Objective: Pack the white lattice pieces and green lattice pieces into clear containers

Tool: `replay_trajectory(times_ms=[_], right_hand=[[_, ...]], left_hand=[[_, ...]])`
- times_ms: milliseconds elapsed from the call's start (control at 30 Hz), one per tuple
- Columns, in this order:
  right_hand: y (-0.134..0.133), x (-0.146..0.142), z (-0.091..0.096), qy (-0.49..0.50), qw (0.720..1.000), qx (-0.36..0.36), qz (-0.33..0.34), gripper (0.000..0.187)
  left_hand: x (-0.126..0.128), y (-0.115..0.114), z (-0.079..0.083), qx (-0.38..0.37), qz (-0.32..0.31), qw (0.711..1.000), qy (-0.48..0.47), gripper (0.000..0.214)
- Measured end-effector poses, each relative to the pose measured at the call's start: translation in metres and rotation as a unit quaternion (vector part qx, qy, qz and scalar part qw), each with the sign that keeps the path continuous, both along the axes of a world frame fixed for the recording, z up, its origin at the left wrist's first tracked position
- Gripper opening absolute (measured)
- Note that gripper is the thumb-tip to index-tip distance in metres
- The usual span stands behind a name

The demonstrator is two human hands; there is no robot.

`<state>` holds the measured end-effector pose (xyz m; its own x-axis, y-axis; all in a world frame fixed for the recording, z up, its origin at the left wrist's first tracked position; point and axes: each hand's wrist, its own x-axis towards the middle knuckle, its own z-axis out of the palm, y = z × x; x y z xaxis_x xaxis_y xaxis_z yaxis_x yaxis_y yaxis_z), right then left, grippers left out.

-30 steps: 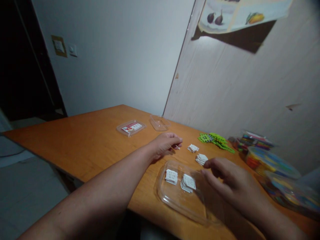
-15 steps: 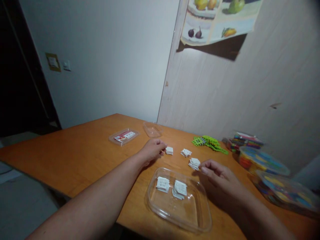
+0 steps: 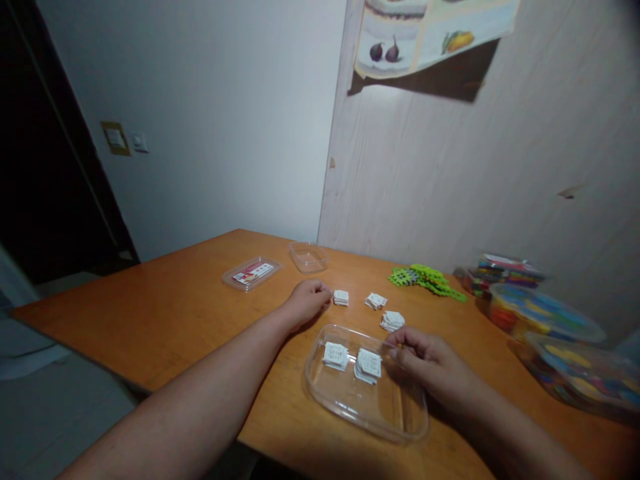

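My left hand [image 3: 311, 301] rests on the table with its fingers curled. Its fingertips are beside a small stack of white printed squares [image 3: 341, 298]; whether they hold anything is hidden. My right hand [image 3: 425, 358] is at the far right rim of a clear plastic container [image 3: 350, 408], thumb and fingers closed around that rim. Two stacks sit inside the container, a left stack [image 3: 335, 355] and a right stack [image 3: 368, 365]. Just beyond my right fingers lies another stack of white squares [image 3: 393, 321], and a looser pile [image 3: 375, 301] is farther back.
Farther back stand a second clear container [image 3: 309, 257] and a clear lid with a printed label [image 3: 253, 273]. Bright green interlocking pieces [image 3: 427, 281] lie to the right. Several tubs of colourful pieces [image 3: 545, 313] line the table's right side, along the wall.
My right hand has moved from the nearby stack of white squares to the container's rim. The container appears shifted slightly away from me. My left hand stays beside its stack.
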<state>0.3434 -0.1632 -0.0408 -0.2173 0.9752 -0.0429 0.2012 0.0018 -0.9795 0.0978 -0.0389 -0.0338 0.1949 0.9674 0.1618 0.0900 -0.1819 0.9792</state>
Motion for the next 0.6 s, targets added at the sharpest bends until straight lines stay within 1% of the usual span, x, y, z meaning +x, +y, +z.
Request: replay_trajectory(times_ms=[267,367,433,533,600], right_hand=[[0.011,0.009,-0.006,-0.019,0.999,0.022,-0.013,0.025],[0.011,0.008,-0.005,-0.033,0.999,0.037,-0.013,0.028],[0.012,0.008,-0.002,-0.056,0.997,0.056,-0.019,0.031],[0.014,0.011,0.004,-0.081,0.991,0.092,-0.062,0.037],[0.018,0.016,0.009,-0.083,0.982,0.118,-0.122,0.039]], left_hand=[[0.001,0.0,-0.002,-0.01,-0.004,1.0,0.009,0.019],[0.002,-0.001,-0.003,-0.018,-0.013,1.0,0.004,0.021],[0.002,0.0,-0.004,-0.018,-0.007,1.0,0.0,0.023],[0.001,0.002,-0.006,-0.011,0.01,1.0,-0.012,0.025],[0.0,0.004,-0.008,-0.005,0.022,1.0,-0.019,0.025]])
